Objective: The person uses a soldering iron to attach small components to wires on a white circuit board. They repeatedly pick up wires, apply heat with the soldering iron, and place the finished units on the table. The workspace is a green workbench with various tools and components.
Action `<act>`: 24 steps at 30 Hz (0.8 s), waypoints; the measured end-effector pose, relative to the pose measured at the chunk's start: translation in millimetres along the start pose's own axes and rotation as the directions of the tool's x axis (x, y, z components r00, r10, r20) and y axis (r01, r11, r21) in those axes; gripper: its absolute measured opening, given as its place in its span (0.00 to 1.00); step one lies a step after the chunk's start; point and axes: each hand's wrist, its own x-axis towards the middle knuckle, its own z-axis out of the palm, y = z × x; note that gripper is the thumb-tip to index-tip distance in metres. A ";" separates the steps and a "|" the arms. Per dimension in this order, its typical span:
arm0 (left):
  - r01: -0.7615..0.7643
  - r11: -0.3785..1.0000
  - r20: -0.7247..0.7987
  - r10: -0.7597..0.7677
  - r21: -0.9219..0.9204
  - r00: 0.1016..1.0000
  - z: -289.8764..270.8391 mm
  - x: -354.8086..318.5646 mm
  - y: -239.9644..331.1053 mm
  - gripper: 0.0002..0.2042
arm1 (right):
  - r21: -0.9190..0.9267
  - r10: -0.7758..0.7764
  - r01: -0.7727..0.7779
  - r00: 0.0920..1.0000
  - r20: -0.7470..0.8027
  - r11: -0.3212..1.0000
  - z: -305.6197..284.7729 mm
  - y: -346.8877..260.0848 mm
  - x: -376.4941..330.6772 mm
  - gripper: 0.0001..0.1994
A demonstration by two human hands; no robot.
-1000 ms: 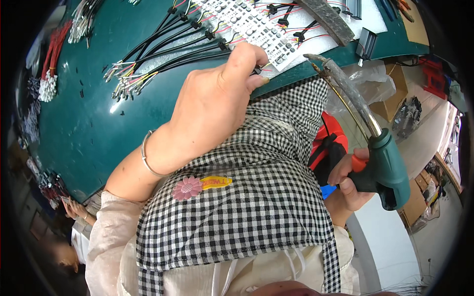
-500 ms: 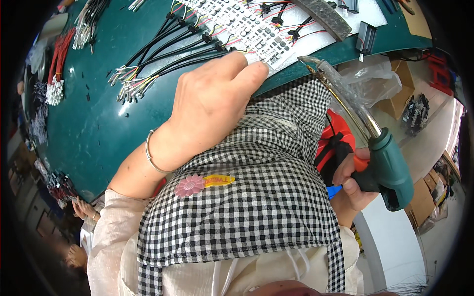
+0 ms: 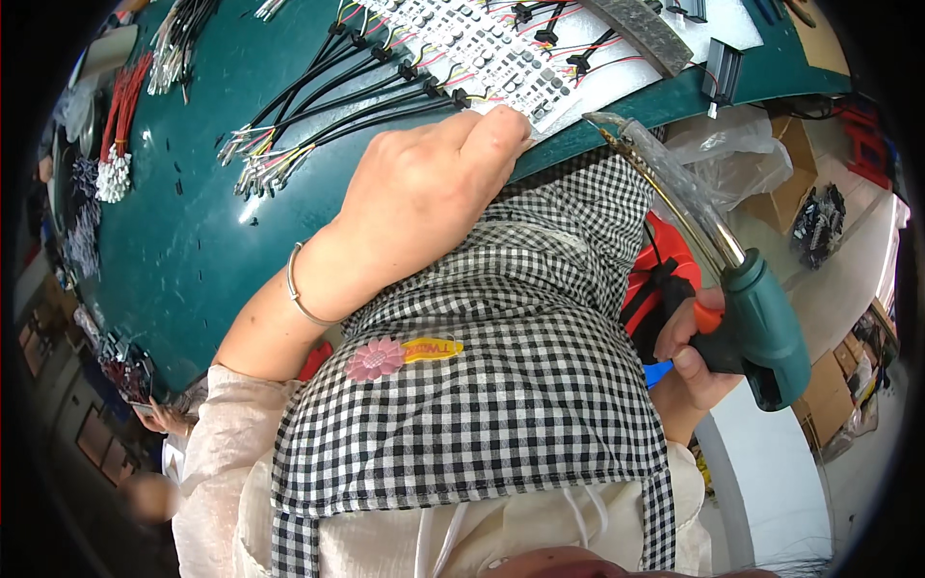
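My left hand [image 3: 424, 193] is closed at the near corner of a white panel of small circuit boards [image 3: 501, 72], its fingers curled under. Whatever it pinches is hidden by the hand. Black cables [image 3: 356, 96] with bare, tinned wire ends fan out leftward from the panel's side, just beyond this hand. In my right hand [image 3: 696, 356] is a green soldering gun [image 3: 766, 323] with an orange trigger, gripped by its handle. Its long metal tip and a thin feed tube beside it point up and left toward the table edge, apart from the panel.
A grey metal bar [image 3: 641, 34] lies across the white sheet under the panel. Dark metal housings [image 3: 721, 77] sit right of it on the green table [image 3: 193, 279]. Red wire bundles [image 3: 120, 125] lie far left. Clear plastic [image 3: 723, 159] and a cardboard box [image 3: 785, 173] are beyond the table edge.
My left hand has rolled slightly at the panel's corner, its thumb and finger drawn closer together. The view has shifted a little; the soldering gun stays in almost the same place.
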 end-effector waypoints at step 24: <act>0.001 1.000 -0.197 0.001 0.009 0.980 16.7 0.8 -3.8 0.07 | -0.145 0.034 -0.029 0.999 0.037 0.989 -6.9 13.7 -11.2 0.29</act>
